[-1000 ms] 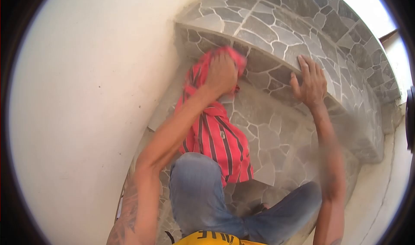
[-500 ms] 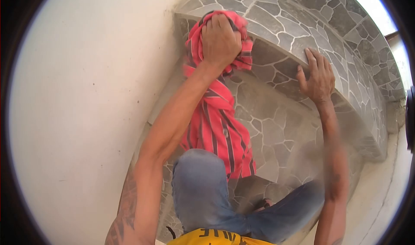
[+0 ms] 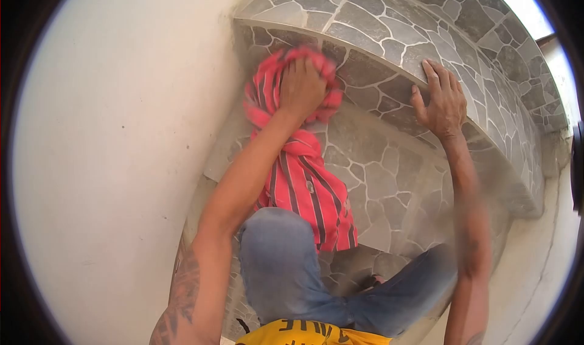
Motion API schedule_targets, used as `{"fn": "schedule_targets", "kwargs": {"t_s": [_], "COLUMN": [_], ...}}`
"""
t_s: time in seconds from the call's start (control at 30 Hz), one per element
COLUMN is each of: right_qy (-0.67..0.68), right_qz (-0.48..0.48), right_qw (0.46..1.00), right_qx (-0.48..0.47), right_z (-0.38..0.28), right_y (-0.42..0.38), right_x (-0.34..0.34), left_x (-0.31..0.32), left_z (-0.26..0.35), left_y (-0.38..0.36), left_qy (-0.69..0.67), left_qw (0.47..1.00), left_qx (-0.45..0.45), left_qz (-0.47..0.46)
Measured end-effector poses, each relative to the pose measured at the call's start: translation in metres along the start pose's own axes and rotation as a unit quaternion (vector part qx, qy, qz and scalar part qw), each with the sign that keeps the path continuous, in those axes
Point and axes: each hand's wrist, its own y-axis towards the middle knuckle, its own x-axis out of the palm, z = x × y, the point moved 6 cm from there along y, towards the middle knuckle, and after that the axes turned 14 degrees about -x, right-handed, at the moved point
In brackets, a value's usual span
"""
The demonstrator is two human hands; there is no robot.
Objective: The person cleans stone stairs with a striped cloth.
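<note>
A pink-red cloth with dark stripes point(image 3: 307, 190), perhaps a shirt, is bunched at its upper end under my left hand point(image 3: 302, 88). My left fingers are closed on the bundle, which is blurred and in front of the step's vertical face. The rest of the cloth trails down past my left knee over the lower tiled surface. My right hand point(image 3: 445, 104) holds nothing. It rests on the front edge of the stone-tiled step point(image 3: 365, 31), fingers stretched over the top and thumb apart.
A plain off-white wall point(image 3: 121, 138) rises along the left. Another tiled step point(image 3: 474, 19) stands higher at the back right. My jeans-covered knees point(image 3: 277, 247) are bent close to the cloth. Grey stone-pattern tiles point(image 3: 380, 171) cover the lower level.
My left hand and the bunched cloth have moved down toward me, from the step's edge to in front of its vertical face. My right hand stays on the edge.
</note>
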Motion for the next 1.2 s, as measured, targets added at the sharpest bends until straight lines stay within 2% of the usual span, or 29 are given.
{"fn": "schedule_targets", "kwargs": {"t_s": [0.07, 0.2, 0.33, 0.43, 0.5, 0.57, 0.6, 0.67, 0.73, 0.8, 0.9, 1.0, 1.07, 1.17, 1.2], "right_qy": [0.002, 0.003, -0.009, -0.001, 0.004, 0.009, 0.009, 0.004, 0.002, -0.004, -0.005, -0.016, -0.006, -0.008, -0.011], "right_qz": [0.007, 0.005, 0.001, 0.003, -0.003, -0.005, -0.004, -0.002, 0.007, 0.004, 0.004, 0.0, 0.004, 0.004, 0.004], "right_qw": [1.0, 1.0, 1.0, 1.0, 1.0, 1.0, 1.0, 1.0, 1.0, 1.0, 1.0, 1.0, 1.0, 1.0, 1.0], "right_qx": [-0.007, -0.005, 0.001, 0.005, -0.01, -0.014, -0.011, 0.006, 0.014, 0.023, 0.003, -0.007, -0.001, 0.011, 0.013], "right_z": [-0.004, -0.004, -0.001, -0.001, 0.0, -0.001, -0.001, 0.001, -0.001, 0.004, -0.004, 0.003, -0.002, -0.001, -0.001], "right_y": [0.003, 0.0, 0.0, 0.0, -0.002, -0.002, 0.0, -0.004, 0.0, -0.003, -0.002, -0.001, 0.002, -0.002, -0.002], "right_x": [0.0, 0.0, -0.001, -0.002, -0.004, -0.005, -0.004, -0.002, 0.0, -0.001, 0.004, -0.001, 0.002, 0.0, 0.0], "left_x": [0.017, 0.022, 0.031, 0.036, 0.05, 0.042, 0.028, 0.023, 0.025, 0.048, 0.046, 0.028, 0.0, 0.018, 0.038], "left_z": [-0.028, -0.034, -0.005, 0.028, -0.018, -0.071, -0.104, -0.122, -0.117, -0.073, -0.019, -0.095, -0.123, -0.095, -0.066], "left_y": [-0.031, -0.041, -0.045, -0.053, -0.042, -0.035, -0.018, 0.006, 0.005, -0.019, -0.035, 0.0, 0.02, 0.006, -0.021], "left_qy": [0.039, 0.089, 0.111, -0.045, -0.007, 0.174, 0.205, 0.204, 0.139, 0.122, 0.062, 0.077, 0.042, 0.153, 0.188], "left_qw": [0.996, 0.984, 0.968, 0.936, 0.951, 0.921, 0.908, 0.934, 0.973, 0.953, 0.982, 0.973, 0.992, 0.966, 0.966], "left_qx": [0.013, 0.029, 0.069, 0.146, 0.144, 0.271, 0.3, 0.216, -0.037, 0.071, 0.06, -0.041, -0.069, -0.125, -0.065], "left_qz": [-0.074, -0.15, -0.216, -0.318, -0.273, -0.217, -0.208, -0.198, -0.18, -0.267, -0.168, -0.214, -0.098, -0.17, -0.163]}}
